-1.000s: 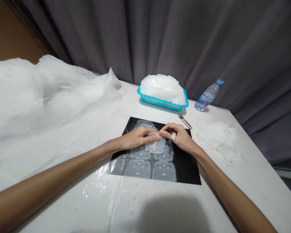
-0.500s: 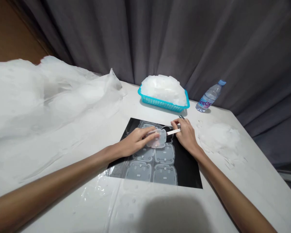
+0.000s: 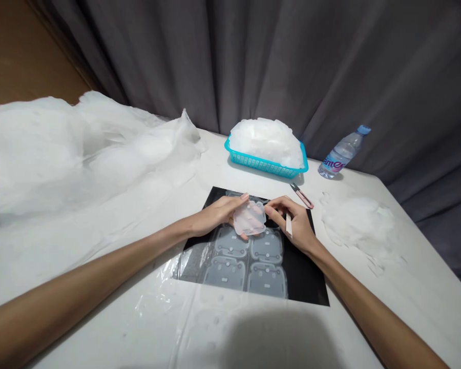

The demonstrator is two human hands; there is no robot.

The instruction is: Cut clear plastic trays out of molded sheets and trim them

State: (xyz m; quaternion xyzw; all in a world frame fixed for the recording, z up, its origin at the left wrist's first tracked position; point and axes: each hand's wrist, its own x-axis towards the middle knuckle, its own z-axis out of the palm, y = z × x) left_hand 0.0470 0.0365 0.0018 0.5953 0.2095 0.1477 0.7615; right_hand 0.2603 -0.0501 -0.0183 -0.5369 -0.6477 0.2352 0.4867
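My left hand (image 3: 223, 212) grips a translucent, rounded plastic piece (image 3: 250, 219), thumb on top and fingers behind it. Close by on the right, my right hand (image 3: 293, 218) is curled, with a pale flat stick (image 3: 289, 224) tucked in it. Its thumb and index finger come to the piece's right edge; whether they pinch it I cannot tell. Under both hands lies a clear sheet of moulded pieces (image 3: 267, 246) on a black mat (image 3: 305, 277). Pink-handled thread snips (image 3: 302, 196) rest beyond my right hand.
A turquoise basket (image 3: 267, 163) heaped with translucent pieces stands at the back, with a water bottle (image 3: 341, 154) to its right. Thin scraps (image 3: 363, 225) are piled on the right. Crumpled plastic sheeting (image 3: 100, 148) covers the table's left side.
The piece has turned to face me, held in my left hand. The pale stick has swung from pointing at the piece to lying back in my right hand. The snips now show fully.
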